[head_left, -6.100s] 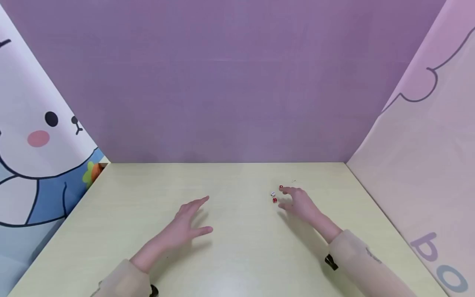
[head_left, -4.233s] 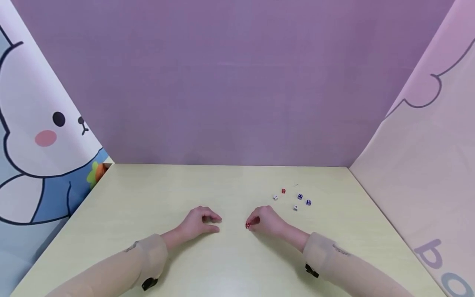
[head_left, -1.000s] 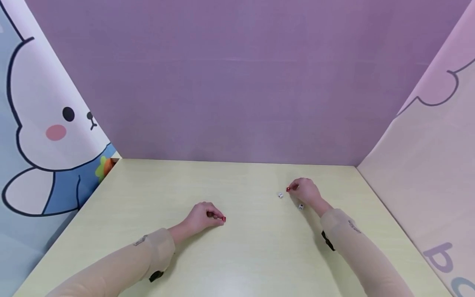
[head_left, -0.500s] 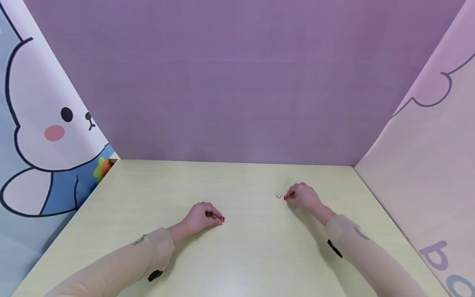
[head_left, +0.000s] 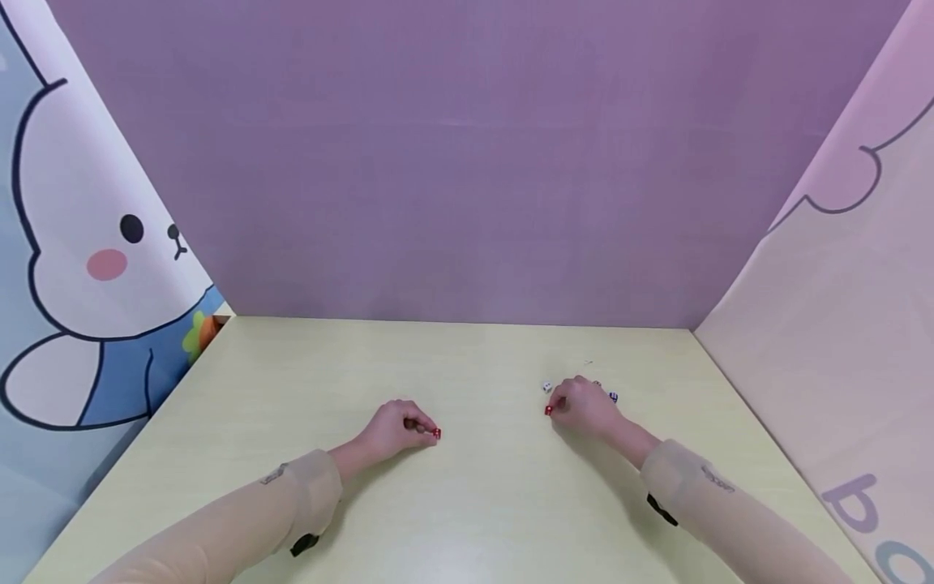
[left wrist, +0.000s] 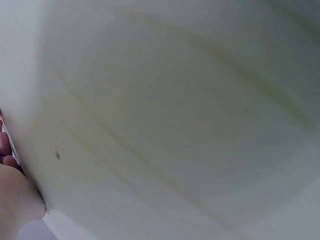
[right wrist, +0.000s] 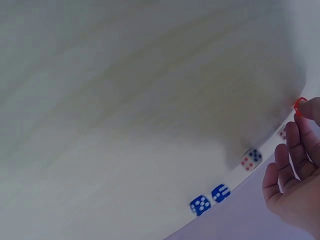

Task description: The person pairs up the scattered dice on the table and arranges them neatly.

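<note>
Near the middle of the table, my left hand [head_left: 394, 428] pinches a red die [head_left: 438, 434] between thumb and fingers. Farther right, my right hand [head_left: 584, 405] pinches another red die [head_left: 549, 410] at its fingertips; that die [right wrist: 300, 106] also shows at the edge of the right wrist view. A white die [head_left: 546, 387] lies just beyond the right hand's fingers. A blue die [head_left: 613, 397] sits behind that hand, with a second one mostly hidden. The right wrist view shows both blue dice [right wrist: 200, 205] and a white die [right wrist: 251, 159] that the hand covers in the head view.
The pale wooden table [head_left: 467, 503] runs back to a purple backdrop [head_left: 460, 162]. A printed rabbit panel [head_left: 73, 243] borders the left, a pale pink panel [head_left: 854, 324] the right. A tiny mark [head_left: 588, 362] shows on the table at back right.
Over the last second the right hand has brought its red die toward the person and slightly left. The left hand has stayed still with its die, which it did not hold about four seconds ago.
</note>
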The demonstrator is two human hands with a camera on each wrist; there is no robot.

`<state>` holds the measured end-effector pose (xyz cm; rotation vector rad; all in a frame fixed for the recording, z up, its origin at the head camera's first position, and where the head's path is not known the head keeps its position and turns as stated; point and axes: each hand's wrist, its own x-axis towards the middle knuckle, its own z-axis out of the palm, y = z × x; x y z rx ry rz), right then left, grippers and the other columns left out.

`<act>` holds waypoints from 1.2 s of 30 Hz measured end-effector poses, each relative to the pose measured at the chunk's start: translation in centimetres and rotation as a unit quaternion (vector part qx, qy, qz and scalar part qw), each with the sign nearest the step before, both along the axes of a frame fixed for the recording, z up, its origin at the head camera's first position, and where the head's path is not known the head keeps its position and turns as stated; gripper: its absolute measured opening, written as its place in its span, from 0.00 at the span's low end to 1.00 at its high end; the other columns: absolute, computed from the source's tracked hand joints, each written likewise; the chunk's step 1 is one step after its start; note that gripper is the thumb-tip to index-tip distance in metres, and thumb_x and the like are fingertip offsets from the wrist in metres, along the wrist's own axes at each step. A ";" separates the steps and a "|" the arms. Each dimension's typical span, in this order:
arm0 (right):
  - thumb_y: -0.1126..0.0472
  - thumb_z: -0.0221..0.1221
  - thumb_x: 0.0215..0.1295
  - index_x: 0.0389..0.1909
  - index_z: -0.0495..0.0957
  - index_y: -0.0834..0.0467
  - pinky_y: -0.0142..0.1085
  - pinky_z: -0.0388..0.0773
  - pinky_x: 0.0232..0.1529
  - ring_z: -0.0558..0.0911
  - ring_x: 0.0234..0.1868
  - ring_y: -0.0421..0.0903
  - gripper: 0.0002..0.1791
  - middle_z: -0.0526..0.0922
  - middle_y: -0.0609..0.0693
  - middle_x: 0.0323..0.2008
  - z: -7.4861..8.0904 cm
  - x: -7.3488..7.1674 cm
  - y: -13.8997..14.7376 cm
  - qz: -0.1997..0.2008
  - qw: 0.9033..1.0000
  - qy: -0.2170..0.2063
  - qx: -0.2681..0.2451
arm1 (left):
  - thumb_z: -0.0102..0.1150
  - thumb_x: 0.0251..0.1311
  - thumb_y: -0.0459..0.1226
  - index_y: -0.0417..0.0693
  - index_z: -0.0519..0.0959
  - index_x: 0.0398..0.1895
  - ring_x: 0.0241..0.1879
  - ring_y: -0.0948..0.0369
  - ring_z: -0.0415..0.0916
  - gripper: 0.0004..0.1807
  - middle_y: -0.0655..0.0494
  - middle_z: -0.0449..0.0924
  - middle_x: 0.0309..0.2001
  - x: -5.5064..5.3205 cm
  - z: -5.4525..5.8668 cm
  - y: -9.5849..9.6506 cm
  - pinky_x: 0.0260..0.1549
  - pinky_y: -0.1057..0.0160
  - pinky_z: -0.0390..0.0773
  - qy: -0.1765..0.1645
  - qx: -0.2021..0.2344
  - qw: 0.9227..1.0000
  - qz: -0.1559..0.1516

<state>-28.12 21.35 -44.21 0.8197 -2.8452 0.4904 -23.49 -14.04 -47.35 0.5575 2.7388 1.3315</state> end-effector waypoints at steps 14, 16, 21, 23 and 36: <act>0.66 0.68 0.46 0.26 0.82 0.53 0.32 0.75 0.37 0.74 0.31 0.37 0.07 0.81 0.40 0.26 -0.3 2.5 -3.3 0.018 0.998 -0.041 -0.031 | 0.74 0.44 0.38 0.55 0.86 0.29 0.27 0.67 0.68 0.07 0.64 0.79 0.27 0.0 0.1 0.1 0.30 0.70 0.68 -0.004 0.004 1.000 -0.001; 0.66 0.68 0.46 0.26 0.82 0.53 0.31 0.75 0.36 0.74 0.30 0.37 0.07 0.80 0.41 0.26 -0.4 2.7 -3.7 0.025 0.997 -0.054 -0.047 | 0.74 0.44 0.38 0.55 0.86 0.29 0.27 0.67 0.68 0.07 0.65 0.79 0.27 0.0 0.1 0.1 0.30 0.71 0.68 -0.002 0.004 1.000 -0.002; 0.67 0.67 0.48 0.27 0.81 0.54 0.28 0.75 0.33 0.75 0.29 0.36 0.06 0.79 0.41 0.26 -0.7 3.0 -4.9 0.044 0.992 -0.091 -0.082 | 0.74 0.44 0.38 0.55 0.86 0.29 0.27 0.67 0.68 0.07 0.64 0.79 0.27 0.0 0.2 0.1 0.30 0.71 0.68 -0.002 0.003 1.000 0.001; 0.67 0.67 0.49 0.27 0.81 0.55 0.27 0.75 0.32 0.75 0.28 0.35 0.06 0.79 0.41 0.25 -0.9 3.1 -5.5 0.050 0.990 -0.101 -0.089 | 0.74 0.44 0.38 0.54 0.86 0.29 0.27 0.67 0.68 0.07 0.64 0.79 0.27 0.0 0.2 0.1 0.29 0.71 0.68 -0.004 0.004 1.000 0.001; 0.65 0.67 0.51 0.27 0.82 0.56 0.27 0.74 0.31 0.74 0.27 0.34 0.04 0.80 0.42 0.25 -1.0 3.2 -9.2 0.078 0.987 -0.101 -0.093 | 0.74 0.43 0.38 0.54 0.86 0.29 0.27 0.66 0.69 0.08 0.64 0.79 0.27 -0.2 0.1 0.1 0.29 0.71 0.69 -0.009 0.002 1.000 0.005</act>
